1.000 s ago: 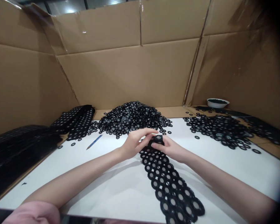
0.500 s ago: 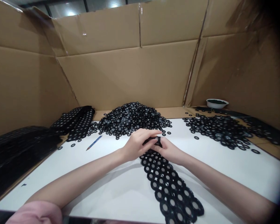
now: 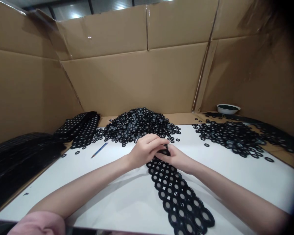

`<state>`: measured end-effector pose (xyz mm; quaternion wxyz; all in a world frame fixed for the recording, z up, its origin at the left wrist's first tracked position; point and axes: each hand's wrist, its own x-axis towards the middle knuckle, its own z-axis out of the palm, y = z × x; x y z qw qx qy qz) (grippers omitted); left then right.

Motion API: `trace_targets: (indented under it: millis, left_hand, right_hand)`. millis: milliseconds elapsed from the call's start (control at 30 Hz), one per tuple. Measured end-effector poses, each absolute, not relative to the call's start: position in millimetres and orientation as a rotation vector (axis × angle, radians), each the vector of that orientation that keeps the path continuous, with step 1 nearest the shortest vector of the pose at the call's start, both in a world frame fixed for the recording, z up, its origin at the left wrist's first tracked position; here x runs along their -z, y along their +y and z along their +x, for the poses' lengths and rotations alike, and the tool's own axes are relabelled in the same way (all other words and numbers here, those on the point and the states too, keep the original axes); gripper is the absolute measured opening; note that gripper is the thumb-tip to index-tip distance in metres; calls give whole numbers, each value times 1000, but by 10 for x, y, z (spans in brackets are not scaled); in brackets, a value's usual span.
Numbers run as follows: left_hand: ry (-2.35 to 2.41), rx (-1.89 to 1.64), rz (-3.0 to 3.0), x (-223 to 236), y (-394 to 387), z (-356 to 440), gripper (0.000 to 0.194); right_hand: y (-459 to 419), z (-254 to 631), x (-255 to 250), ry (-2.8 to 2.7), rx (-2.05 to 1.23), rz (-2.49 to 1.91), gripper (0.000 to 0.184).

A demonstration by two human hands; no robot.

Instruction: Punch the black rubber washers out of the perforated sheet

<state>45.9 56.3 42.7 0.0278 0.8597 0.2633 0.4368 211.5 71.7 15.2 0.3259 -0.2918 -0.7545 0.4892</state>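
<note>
A strip of joined black rings [image 3: 178, 192] with pale round centres runs from between my hands down to the table's front edge. Its far end is raised, and both hands close on it. My left hand [image 3: 147, 149] arches over that end from the left, its fingers reaching across to the right. From the other side my right hand [image 3: 177, 159] grips the same end, thumb and fingers bent around it. The fingertips overlap, so exactly where each one presses is partly hidden.
Behind my hands rises a heap of loose black rings [image 3: 139, 124]. Another spread of rings [image 3: 232, 135] lies right, near a white bowl [image 3: 228, 109]. At left are a blue pencil [image 3: 99, 150], folded ring sheets [image 3: 84, 127] and a black pile [image 3: 22, 160]. Cardboard walls [image 3: 134, 78] enclose the table.
The fingers have shifted slightly: the left thumb no longer shows over the strip's end, and the right thumb lies more plainly across it. The strip and surrounding piles look unchanged.
</note>
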Motion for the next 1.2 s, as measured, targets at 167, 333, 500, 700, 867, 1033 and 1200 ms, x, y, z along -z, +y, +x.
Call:
trace_targets:
  millis: [167, 333, 500, 700, 867, 1033, 1200]
  left_hand:
    - [942, -1361, 2429, -397, 576, 522, 27]
    - [1196, -1430, 2081, -410, 1065, 355, 22]
    - [1442, -1478, 1923, -425, 1647, -126, 29]
    - [1635, -1405, 2089, -343, 1887, -366, 27]
    - [1630, -1332, 2288, -354, 1945, -406, 26]
    - [1518, -1415, 2372, -463, 1674, -290, 26]
    - [1234, -1420, 2455, -561, 1019, 46, 22]
  right_hand:
    - [742, 2105, -122, -1997, -1333, -767, 24]
    - [734, 2063, -125, -1928, -1346, -768, 17]
    - [754, 2095, -111, -1828, -1480, -790, 25]
    - [833, 2178, -119, -1685, -1703, -793, 34]
    - [835, 2186, -152, -1585, -1785, -812, 31]
    - [868, 2198, -178, -1451, -1781, -887, 29]
    - [879, 2214, -228, -1339, -1748, -884, 25]
